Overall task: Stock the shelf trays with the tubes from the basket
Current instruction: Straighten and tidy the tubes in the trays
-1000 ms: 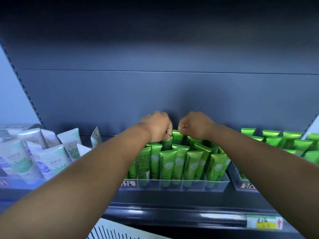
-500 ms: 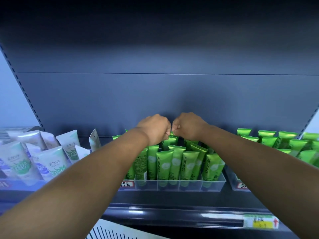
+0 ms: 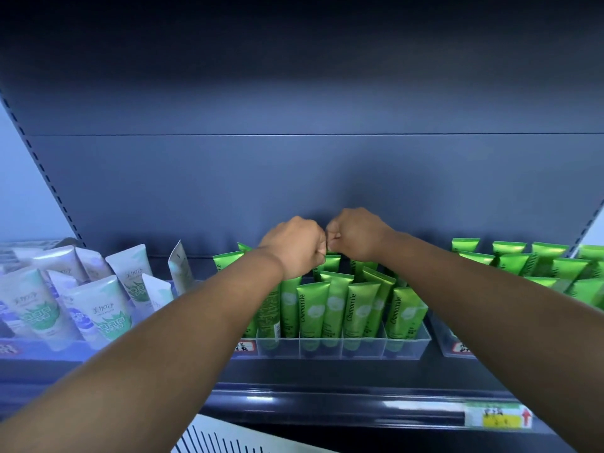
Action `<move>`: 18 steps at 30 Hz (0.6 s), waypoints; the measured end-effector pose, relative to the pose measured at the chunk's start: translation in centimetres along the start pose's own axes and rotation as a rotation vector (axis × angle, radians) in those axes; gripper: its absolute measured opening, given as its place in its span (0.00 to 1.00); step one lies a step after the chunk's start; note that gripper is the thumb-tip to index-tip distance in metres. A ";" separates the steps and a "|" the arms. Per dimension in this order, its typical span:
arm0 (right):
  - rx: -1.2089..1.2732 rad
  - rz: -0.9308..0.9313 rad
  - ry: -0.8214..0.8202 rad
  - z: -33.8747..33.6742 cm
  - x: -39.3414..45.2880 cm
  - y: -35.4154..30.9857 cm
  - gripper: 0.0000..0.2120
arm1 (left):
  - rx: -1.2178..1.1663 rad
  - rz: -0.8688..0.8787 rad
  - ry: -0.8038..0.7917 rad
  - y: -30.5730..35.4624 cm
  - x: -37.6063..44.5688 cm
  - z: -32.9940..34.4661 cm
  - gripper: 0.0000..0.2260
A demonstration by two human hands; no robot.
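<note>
Fingers (image 3: 322, 253) of both hands curl above rear green tubes (image 3: 328, 263).

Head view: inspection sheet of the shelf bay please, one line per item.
Surface: dark shelf with a yellow price tag on its front rail.
Job's things: green Chamomile tubes stand upright in the clear divided tray; basket not in view.
Clutter: white tubes lean in a tray to the left; more green tubes in a tray to the right.
Hands: left hand and right hand are fists side by side over the back row; whether they hold a tube is hidden.
Cables: nothing seen.
Surroundings: dark back panel, the shelf above in shadow.
</note>
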State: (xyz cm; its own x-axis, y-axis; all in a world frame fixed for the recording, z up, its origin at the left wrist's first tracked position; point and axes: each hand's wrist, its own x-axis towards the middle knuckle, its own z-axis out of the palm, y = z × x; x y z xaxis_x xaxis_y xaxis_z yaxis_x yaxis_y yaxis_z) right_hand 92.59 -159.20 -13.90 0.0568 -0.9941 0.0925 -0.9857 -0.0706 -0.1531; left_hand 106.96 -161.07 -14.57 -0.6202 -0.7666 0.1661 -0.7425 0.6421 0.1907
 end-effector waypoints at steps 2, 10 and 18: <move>-0.006 0.001 -0.003 -0.1 0.0 0.0 0.07 | -0.024 -0.011 -0.011 -0.1 0.1 0.0 0.03; 0.009 0.020 0.003 -1.2 -0.5 0.0 0.08 | -0.095 -0.024 0.037 -1.3 -0.3 -2.1 0.05; 0.041 0.012 0.031 -1.6 -0.6 -1.7 0.11 | -0.089 -0.127 0.072 -4.5 -2.1 -4.2 0.09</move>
State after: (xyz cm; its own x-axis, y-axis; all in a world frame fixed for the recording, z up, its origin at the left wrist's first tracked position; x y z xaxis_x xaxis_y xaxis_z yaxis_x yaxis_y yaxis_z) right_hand 93.95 -158.37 -12.09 0.0394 -0.9919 0.1212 -0.9789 -0.0626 -0.1944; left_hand 112.67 -162.34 -11.69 -0.5003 -0.8415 0.2037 -0.7868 0.5401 0.2987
